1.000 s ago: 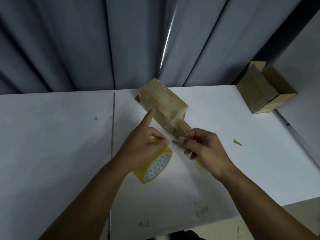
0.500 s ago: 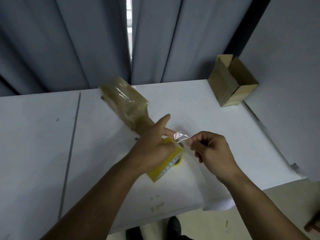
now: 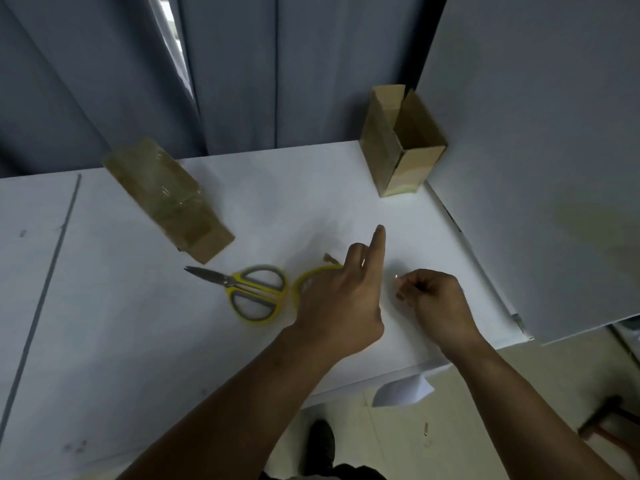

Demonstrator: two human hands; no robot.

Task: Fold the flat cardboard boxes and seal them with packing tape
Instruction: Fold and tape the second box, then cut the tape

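Note:
My left hand (image 3: 343,299) grips the yellow-rimmed tape roll (image 3: 311,276) just above the white table (image 3: 121,323), index finger pointing straight out. To its right, my right hand (image 3: 436,299) has curled fingers that pinch the clear tape end (image 3: 396,278), which shows only as a small glint. A taped-up cardboard box (image 3: 166,199) lies on its side at the back left. An open cardboard box (image 3: 398,147) stands upright at the back right corner, flaps up.
Yellow-handled scissors (image 3: 249,291) lie on the table just left of the tape roll, blades pointing left. A grey curtain hangs behind the table and a pale wall panel stands on the right. The table's front edge runs just under my forearms.
My right hand no longer holds the scissors, which now lie on the table, and pinches the tape end instead. Both hands moved right, away from the taped box, and drew apart.

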